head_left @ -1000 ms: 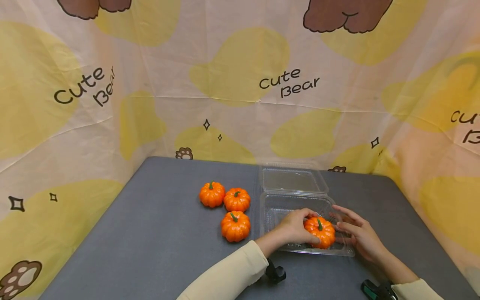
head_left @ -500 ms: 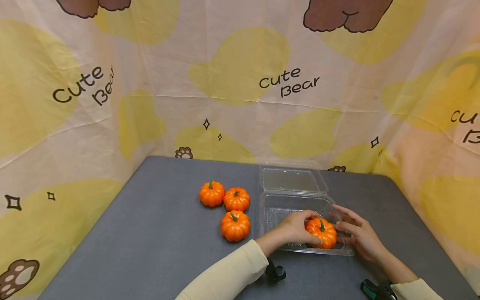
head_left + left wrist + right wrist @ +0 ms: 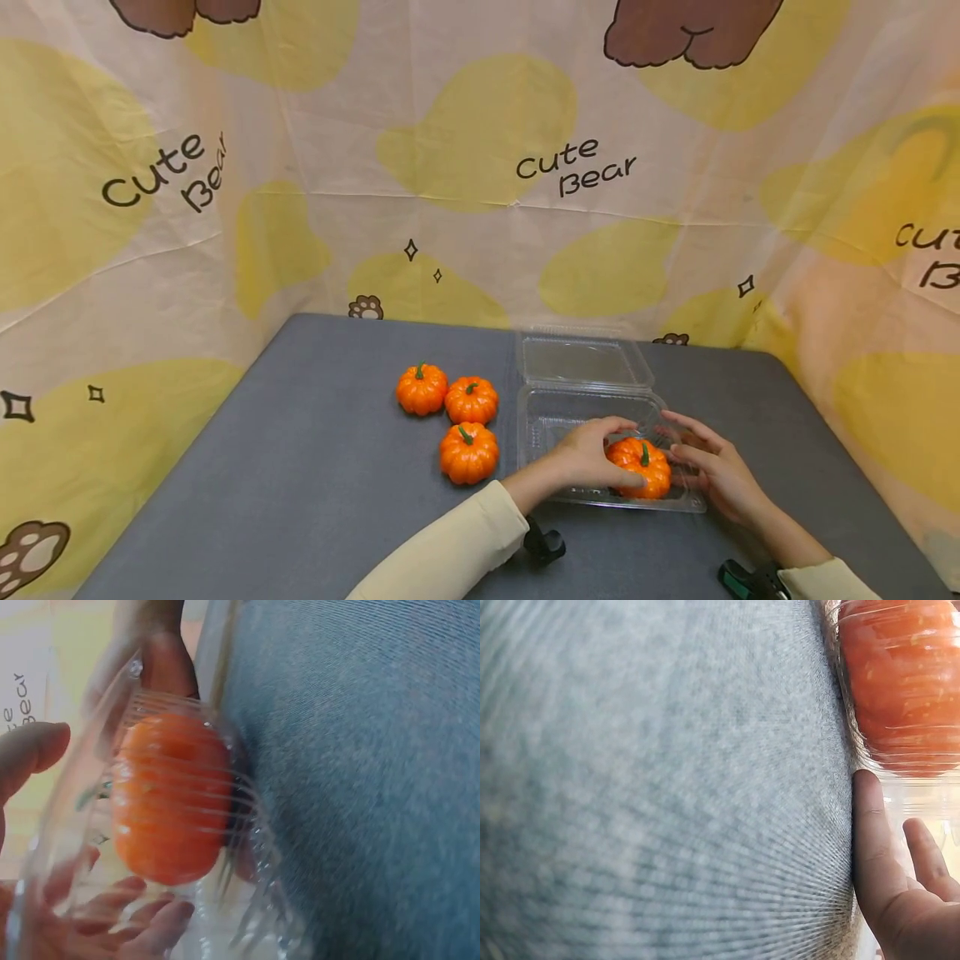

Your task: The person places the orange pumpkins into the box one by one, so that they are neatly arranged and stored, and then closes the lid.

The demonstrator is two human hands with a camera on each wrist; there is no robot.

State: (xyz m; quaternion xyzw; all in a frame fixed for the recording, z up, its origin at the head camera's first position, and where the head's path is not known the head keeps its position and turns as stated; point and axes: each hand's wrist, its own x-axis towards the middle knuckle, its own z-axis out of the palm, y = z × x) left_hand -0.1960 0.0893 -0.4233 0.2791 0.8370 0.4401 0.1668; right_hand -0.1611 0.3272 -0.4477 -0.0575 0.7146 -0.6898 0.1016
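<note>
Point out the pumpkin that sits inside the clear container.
The pumpkin between the left hand and right hand; the other three pumpkins stand outside the clear container, on the gray table.

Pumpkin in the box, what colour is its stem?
The stem is green; it shows best in the head view.

Orange pumpkins (image 3: 651,475) have green stems (image 3: 645,455), the tabletop (image 3: 300,467) is grey, the backdrop (image 3: 450,100) yellow-blotched.

Sleeves (image 3: 446,542) are plain cream; near the left hand (image 3: 592,456) is a black curved piece (image 3: 543,543), near the right hand (image 3: 720,472) a black-green device (image 3: 741,579).
</note>
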